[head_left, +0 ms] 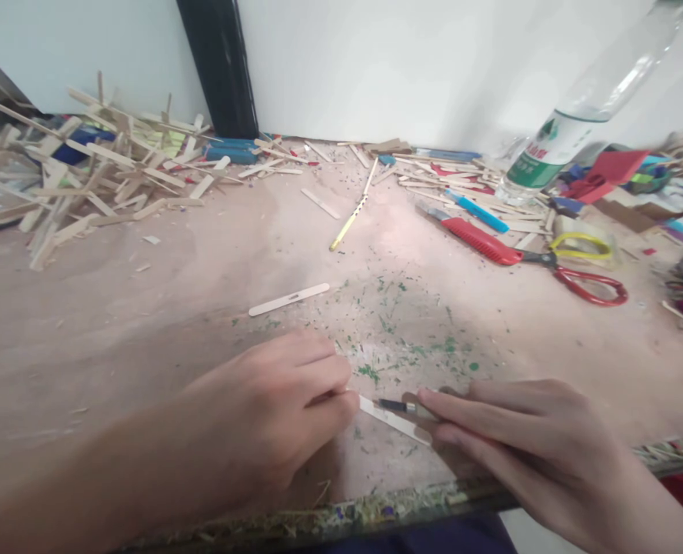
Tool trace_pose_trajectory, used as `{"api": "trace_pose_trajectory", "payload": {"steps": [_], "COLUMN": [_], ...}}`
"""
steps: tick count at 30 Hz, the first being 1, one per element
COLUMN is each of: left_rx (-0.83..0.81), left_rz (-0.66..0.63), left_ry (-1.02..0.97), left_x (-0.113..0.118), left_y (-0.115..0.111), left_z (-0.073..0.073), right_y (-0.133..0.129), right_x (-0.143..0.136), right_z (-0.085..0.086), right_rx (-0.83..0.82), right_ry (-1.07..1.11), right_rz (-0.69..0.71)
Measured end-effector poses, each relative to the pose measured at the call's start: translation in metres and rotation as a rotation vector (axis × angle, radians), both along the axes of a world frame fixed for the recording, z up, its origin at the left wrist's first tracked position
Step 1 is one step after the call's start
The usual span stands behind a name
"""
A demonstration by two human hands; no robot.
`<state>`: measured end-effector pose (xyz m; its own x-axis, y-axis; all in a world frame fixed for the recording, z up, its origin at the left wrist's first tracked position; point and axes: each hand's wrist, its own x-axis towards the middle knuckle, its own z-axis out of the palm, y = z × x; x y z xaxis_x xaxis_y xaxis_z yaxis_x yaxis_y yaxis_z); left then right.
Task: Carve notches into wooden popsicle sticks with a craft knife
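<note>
Near the table's front edge, my left hand (295, 400) is closed on one end of a flat wooden craft stick (396, 421). My right hand (526, 431) pinches a slim craft knife (402, 405) with a dark metal collar. Its tip points left and lies over the stick; whether it touches the wood I cannot tell. My left fingers hide the stick's far-left end, and my right fingers cover most of the knife's handle. A second craft stick (289, 299) with a small slot in its middle lies just beyond my left hand.
Green shavings (411, 346) are scattered beyond my hands. A pencil (350, 215), a red-handled cutter (483, 240), scissors (584, 269) and a blue pen (477, 211) lie farther back. Piled sticks (122, 169) fill the back left; a plastic bottle (554, 146) stands at the right.
</note>
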<state>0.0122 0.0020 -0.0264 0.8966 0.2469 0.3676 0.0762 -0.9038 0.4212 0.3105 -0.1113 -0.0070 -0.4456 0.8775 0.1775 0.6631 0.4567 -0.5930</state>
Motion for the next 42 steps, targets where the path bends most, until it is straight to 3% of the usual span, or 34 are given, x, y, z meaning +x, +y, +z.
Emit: {"api": "trace_pose_trajectory", "payload": {"steps": [13, 20, 31, 38, 42], "left_rx": [0.037, 0.043, 0.111, 0.098, 0.132], "left_rz": [-0.007, -0.003, 0.007, -0.016, -0.025], "left_ry": [-0.03, -0.05, -0.102, -0.068, 0.004], "left_x": [0.001, 0.004, 0.005, 0.004, 0.003], "left_y": [0.002, 0.002, 0.003, 0.004, 0.005], "left_z": [-0.004, -0.004, -0.011, -0.007, -0.004], "right_y": [-0.003, 0.003, 0.004, 0.001, 0.0], "right_x": [0.002, -0.008, -0.008, -0.006, -0.006], "right_z": [-0.008, 0.0, -0.005, 0.001, 0.009], "right_rx": [0.085, 0.269, 0.043, 0.027, -0.008], "right_ry": [-0.115, -0.222, -0.107, 0.009, 0.016], "right_rz": [0.056, 0.061, 0.061, -0.025, 0.012]}}
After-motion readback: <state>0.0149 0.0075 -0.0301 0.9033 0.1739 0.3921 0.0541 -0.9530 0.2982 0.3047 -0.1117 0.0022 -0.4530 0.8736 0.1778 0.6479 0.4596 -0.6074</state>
